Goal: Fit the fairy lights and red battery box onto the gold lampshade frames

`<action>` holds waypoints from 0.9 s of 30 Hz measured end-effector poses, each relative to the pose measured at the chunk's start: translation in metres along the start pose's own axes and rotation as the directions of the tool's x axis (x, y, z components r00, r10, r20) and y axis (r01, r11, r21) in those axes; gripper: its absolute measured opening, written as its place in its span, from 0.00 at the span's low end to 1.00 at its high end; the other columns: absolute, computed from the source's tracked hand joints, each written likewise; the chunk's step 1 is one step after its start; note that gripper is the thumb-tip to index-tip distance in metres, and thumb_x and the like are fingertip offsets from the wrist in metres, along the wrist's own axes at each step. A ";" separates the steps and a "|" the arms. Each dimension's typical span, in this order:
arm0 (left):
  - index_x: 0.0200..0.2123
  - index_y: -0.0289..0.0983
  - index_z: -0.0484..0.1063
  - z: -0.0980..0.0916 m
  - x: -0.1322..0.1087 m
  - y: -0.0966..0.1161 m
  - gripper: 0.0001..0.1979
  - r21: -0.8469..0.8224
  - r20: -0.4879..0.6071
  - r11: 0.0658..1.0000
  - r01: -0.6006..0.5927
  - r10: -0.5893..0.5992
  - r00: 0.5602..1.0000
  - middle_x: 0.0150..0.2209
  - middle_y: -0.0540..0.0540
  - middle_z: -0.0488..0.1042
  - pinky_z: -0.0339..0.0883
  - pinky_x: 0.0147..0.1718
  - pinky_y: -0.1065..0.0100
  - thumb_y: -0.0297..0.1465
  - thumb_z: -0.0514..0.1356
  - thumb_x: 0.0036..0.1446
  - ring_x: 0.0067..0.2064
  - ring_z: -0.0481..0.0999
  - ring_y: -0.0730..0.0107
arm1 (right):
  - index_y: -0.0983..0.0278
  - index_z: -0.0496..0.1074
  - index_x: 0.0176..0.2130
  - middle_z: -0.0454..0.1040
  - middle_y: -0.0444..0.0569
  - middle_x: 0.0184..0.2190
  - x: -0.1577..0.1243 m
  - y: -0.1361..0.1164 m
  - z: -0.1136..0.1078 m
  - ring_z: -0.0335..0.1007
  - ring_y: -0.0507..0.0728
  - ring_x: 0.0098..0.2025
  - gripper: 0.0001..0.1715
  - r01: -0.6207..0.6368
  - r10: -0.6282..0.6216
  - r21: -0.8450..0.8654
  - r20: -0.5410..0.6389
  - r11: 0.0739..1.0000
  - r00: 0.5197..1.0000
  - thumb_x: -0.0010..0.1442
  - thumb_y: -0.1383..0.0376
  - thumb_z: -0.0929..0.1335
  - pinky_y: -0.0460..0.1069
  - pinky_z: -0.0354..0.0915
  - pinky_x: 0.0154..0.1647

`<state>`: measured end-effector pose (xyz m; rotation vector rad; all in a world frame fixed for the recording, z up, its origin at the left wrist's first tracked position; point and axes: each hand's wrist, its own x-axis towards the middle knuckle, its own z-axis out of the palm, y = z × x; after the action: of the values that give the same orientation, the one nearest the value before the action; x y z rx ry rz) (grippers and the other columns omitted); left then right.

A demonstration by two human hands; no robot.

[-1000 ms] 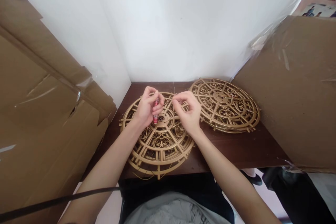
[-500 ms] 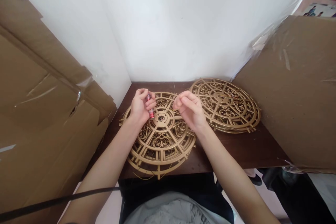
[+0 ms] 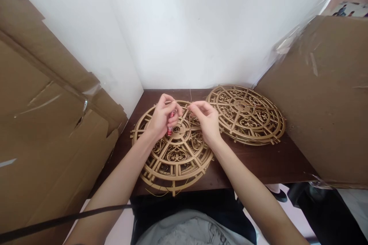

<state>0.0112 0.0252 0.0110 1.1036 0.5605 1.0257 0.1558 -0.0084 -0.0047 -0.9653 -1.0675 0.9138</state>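
Observation:
My left hand [image 3: 164,116] is closed around a small red printed tube [image 3: 170,131], whose lower end shows beneath the fingers. To its right, my right hand [image 3: 206,118] pinches a thin gold cord at the fingertips; the pinched part is too fine to make out clearly. A thin strand [image 3: 190,95] stands up behind the fingers. Both hands are above a stack of round gold openwork discs [image 3: 176,155] with scrollwork and a ring at the centre. Loose gold cord [image 3: 155,193] hangs out at the stack's front edge.
A second stack of gold discs [image 3: 244,116] lies at the back right of the dark brown table [image 3: 264,164]. Cardboard sheets stand at the left [image 3: 43,122] and right [image 3: 327,103]. A white wall [image 3: 198,38] closes off the back.
My left hand has moved right with the red tube, its fingers lifting toward my right hand. My right hand has turned slightly and shifted a little left, still pinching. The discs stay put.

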 end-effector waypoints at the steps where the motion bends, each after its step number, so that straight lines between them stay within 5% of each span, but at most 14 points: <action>1: 0.35 0.41 0.56 0.002 -0.001 0.000 0.08 0.017 0.042 1.000 0.016 -0.017 0.999 0.24 0.53 0.71 0.46 0.12 0.82 0.32 0.57 0.58 0.14 0.53 0.85 | 0.63 0.73 0.32 0.75 0.47 0.32 0.001 0.001 -0.001 0.70 0.53 0.35 0.09 -0.002 0.003 0.015 -0.025 1.000 1.000 0.53 0.60 0.71 0.48 0.69 0.38; 6: 0.35 0.41 0.56 0.009 -0.005 -0.002 0.08 0.061 0.147 0.997 0.038 -0.046 0.988 0.23 0.54 0.71 0.46 0.12 0.82 0.32 0.56 0.59 0.14 0.53 0.85 | 0.63 0.73 0.32 0.76 0.48 0.33 0.002 0.001 -0.001 0.72 0.54 0.37 0.08 -0.024 0.024 0.077 -0.006 0.997 1.000 0.53 0.61 0.71 0.48 0.69 0.38; 18: 0.36 0.40 0.56 0.009 -0.005 -0.003 0.07 0.112 0.164 0.993 0.037 -0.055 0.985 0.23 0.55 0.69 0.47 0.12 0.82 0.32 0.55 0.60 0.15 0.54 0.85 | 0.62 0.73 0.33 0.71 0.41 0.21 -0.002 -0.003 0.002 0.67 0.51 0.23 0.05 0.018 -0.035 0.099 0.172 0.995 0.985 0.55 0.63 0.71 0.49 0.66 0.30; 27: 0.37 0.40 0.57 0.006 -0.004 -0.007 0.07 0.120 0.210 0.992 0.025 -0.050 0.976 0.24 0.55 0.68 0.49 0.13 0.81 0.33 0.55 0.61 0.15 0.55 0.85 | 0.65 0.73 0.31 0.69 0.41 0.18 -0.001 -0.005 0.001 0.66 0.50 0.21 0.09 -0.016 0.005 0.060 0.173 0.998 0.985 0.54 0.61 0.71 0.48 0.64 0.31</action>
<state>0.0170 0.0179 0.0067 1.2844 0.4715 0.8376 0.1555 -0.0109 -0.0006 -0.8530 -1.1741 1.0479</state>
